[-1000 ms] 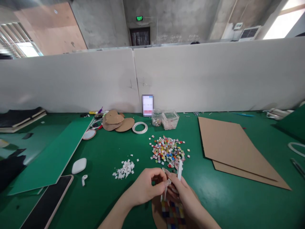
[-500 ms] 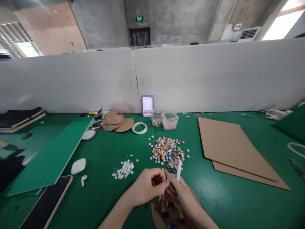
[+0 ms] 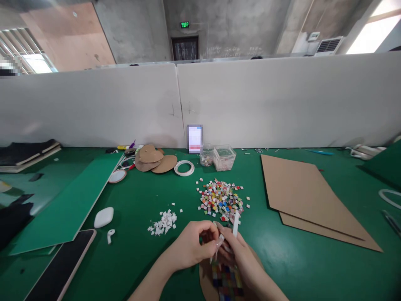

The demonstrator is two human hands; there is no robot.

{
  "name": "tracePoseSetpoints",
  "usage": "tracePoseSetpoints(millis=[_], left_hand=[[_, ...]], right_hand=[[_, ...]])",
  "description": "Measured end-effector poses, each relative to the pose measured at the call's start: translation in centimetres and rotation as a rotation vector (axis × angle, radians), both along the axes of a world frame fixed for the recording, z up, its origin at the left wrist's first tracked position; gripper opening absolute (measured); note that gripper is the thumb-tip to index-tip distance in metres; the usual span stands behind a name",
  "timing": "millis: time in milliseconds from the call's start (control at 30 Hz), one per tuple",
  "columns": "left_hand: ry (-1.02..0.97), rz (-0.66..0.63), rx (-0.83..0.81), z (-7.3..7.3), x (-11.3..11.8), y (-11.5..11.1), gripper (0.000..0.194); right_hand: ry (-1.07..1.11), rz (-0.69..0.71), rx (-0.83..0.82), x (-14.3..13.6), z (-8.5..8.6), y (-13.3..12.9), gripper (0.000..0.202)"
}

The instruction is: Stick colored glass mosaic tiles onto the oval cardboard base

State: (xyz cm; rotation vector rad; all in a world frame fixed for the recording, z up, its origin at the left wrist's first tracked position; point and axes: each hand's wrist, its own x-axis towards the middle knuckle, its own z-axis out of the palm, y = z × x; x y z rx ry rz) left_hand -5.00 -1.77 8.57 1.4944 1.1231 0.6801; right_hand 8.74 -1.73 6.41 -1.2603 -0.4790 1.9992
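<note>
Lettering: one lit green sign (image 3: 184, 24) high on the concrete wall (image 3: 232, 21), reading "EXIT" beneath further characters too small to make out; pale handwriting lower on the same wall, illegible; one upright device (image 3: 194, 139) at the partition (image 3: 266, 100), its screen pixelated and unreadable. Obscured: one cardboard base (image 3: 205, 279) bearing a grid of coloured tiles (image 3: 227, 281), partly covered by the hands and cut off by the lower edge, its full outline and long axis not determinable; the fingertips, blurred and overlapping. Orientation: one white strip (image 3: 235, 223), narrow, long axis running away from the person, far end leaning slightly right, near end hidden in the grip. Grip: right hand (image 3: 242, 251), closed narrowly on the white strip; left hand (image 3: 191, 246), thumb and forefinger curled close together against the right fingers, whether they pinch anything cannot be told. Location: white strip above the tiled base, its far end overlapping the near edge of a heap of loose coloured tiles (image 3: 221, 198) in view. Adjacent: one heap of white chips (image 3: 163, 222), left of the tile heap on the green tabletop (image 3: 282, 263); two clear containers (image 3: 224, 159) side by side, beyond the tile heap
</note>
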Motion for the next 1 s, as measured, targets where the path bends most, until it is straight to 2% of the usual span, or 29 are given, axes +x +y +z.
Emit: tracePoseSetpoints(millis=[100,367,567,767,900,1000], left_hand=[[0.013,0.007,0.021,-0.1,0.1,0.0,0.010],[0.143,0.066,0.096,-0.2,0.8,-0.2,0.012],[0.174,0.067,0.109,-0.3,0.9,-0.2,0.012],[0.152,0.014,0.081,0.5,0.6,-0.5,0.005],[0.173,-0.008,0.113,0.7,0.4,-0.5,0.006],[0.228,0.008,0.146,0.1,0.4,-0.3,0.009]], right_hand=[[0.032,-0.008,-0.014,-0.1,-0.2,0.0,0.037],[0.053,0.078,0.145,-0.1,-2.1,0.1,0.034],[0.011,0.079,0.118,0.0,-2.0,0.2,0.035],[-0.091,-0.014,0.076,0.3,-1.8,0.4,0.032],[-0.242,-0.028,0.232,0.6,-2.1,0.6,0.042],[-0.321,-0.019,0.362,0.7,-2.4,0.5,0.050]])
